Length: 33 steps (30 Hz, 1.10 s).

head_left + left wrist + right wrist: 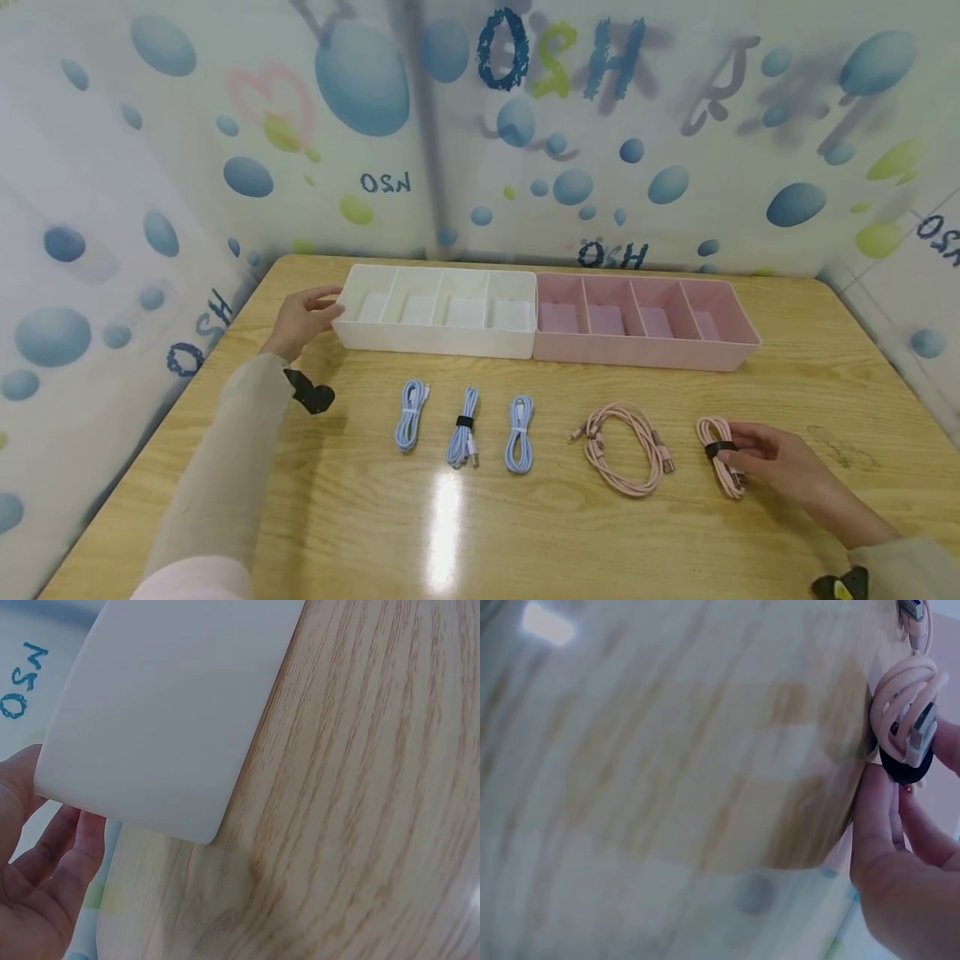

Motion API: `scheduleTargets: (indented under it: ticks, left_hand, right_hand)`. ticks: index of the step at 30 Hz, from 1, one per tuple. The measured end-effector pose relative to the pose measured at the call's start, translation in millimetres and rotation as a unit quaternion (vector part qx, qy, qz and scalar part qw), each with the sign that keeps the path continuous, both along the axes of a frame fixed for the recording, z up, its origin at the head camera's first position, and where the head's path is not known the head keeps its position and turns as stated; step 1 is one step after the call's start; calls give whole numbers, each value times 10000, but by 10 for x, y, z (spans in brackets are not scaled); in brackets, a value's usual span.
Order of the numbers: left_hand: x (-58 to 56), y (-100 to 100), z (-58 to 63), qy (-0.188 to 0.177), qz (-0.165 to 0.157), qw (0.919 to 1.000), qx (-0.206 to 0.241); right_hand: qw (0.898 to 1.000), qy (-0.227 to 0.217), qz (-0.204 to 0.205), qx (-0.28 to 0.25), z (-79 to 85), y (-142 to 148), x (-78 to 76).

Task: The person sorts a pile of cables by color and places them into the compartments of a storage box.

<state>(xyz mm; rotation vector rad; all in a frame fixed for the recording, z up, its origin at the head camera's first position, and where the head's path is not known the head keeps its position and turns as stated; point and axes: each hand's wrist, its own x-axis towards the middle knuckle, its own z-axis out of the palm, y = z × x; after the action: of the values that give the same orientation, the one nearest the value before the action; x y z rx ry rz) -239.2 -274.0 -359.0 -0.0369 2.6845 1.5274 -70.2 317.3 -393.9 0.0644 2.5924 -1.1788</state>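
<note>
My left hand [302,321] touches the left end of a white four-compartment box [435,340]. In the left wrist view, the fingers [79,851] lie against the end of that box. At the right, my right hand [787,467] pinches a coiled pink cable [722,479] bound with a black strap [720,449]. The right wrist view shows this pink coil [904,697] at the fingertips, a metal plug among its loops. Whether it rests fully on the table is hard to tell. Beside it lies a looser pink cable [628,490] in a ring.
A pink divided box [645,352] adjoins the white one along the back of the wooden table [337,517]. In front lie three coiled blue cables: left [407,425], middle with a black strap [457,450], and right [518,454]. A patterned curtain [480,150] hangs behind.
</note>
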Motion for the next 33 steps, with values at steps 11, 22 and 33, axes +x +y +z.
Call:
scheduleTargets:
  ticks: [11, 22, 33]
  left_hand:
    - [16, -17, -11, -60, 28, 10000, -26]
    - [24, -7, 8, -65, -11, 9999, 90]
    - [22, -14, 6, -57, 18, 10000, 23]
  right_hand:
    - [9997, -3, 56, 223, 5, -13, -18]
    - [9990, 97, 196, 394, 49, -22, -29]
    - [9997, 42, 15, 234, 32, -15, -14]
